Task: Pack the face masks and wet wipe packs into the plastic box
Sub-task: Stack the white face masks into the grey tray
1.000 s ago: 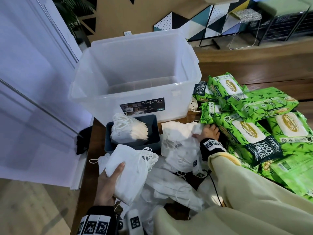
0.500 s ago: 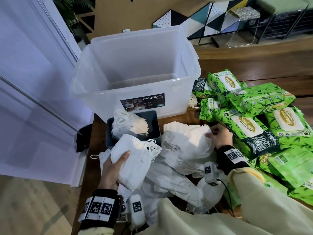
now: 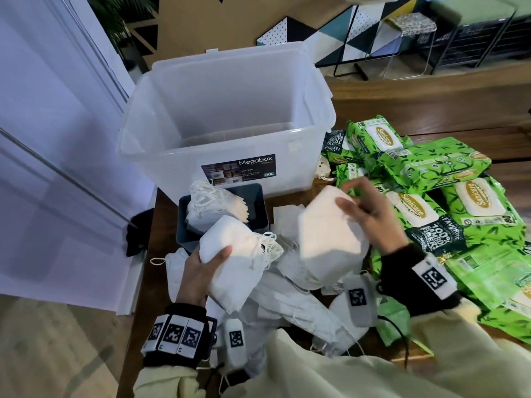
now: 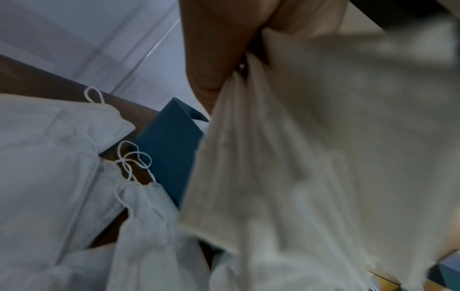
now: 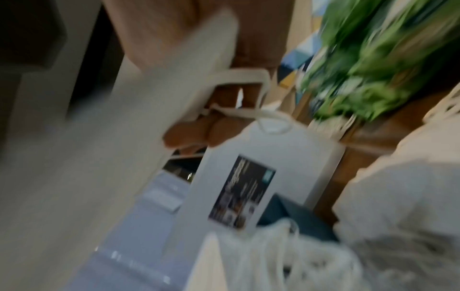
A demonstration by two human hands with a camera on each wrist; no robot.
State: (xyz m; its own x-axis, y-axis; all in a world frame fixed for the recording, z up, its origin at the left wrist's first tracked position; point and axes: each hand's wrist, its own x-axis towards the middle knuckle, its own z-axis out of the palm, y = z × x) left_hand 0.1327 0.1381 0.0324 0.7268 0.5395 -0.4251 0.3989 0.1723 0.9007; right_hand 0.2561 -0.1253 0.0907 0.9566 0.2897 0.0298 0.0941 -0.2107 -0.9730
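A clear plastic Megabox box (image 3: pixel 230 145) stands at the back of the wooden table, with nothing visible inside. My left hand (image 3: pixel 201 268) grips a stack of white face masks (image 3: pixel 238 262) in front of a small dark blue bin (image 3: pixel 258 202). My right hand (image 3: pixel 365 214) holds a second white mask bundle (image 3: pixel 327 242) lifted above the loose masks (image 3: pixel 296 303) heaped on the table. The left wrist view shows my thumb on the held masks (image 4: pixel 311 157). The right wrist view is blurred, with the held masks (image 5: pixel 124 128) and the box (image 5: pixel 261 177) visible.
Several green Sanicare wet wipe packs (image 3: pixel 431 168) are piled at the right of the table. The blue bin holds another bunch of masks (image 3: pixel 212 208). A white panel (image 3: pixel 57 168) leans at the left, and a dark object (image 3: pixel 138 234) lies by the table's left edge.
My right hand has gathered a bundle of masks from near the wipe packs and lifted it up and leftward. My left hand has raised its stack slightly toward the bin.
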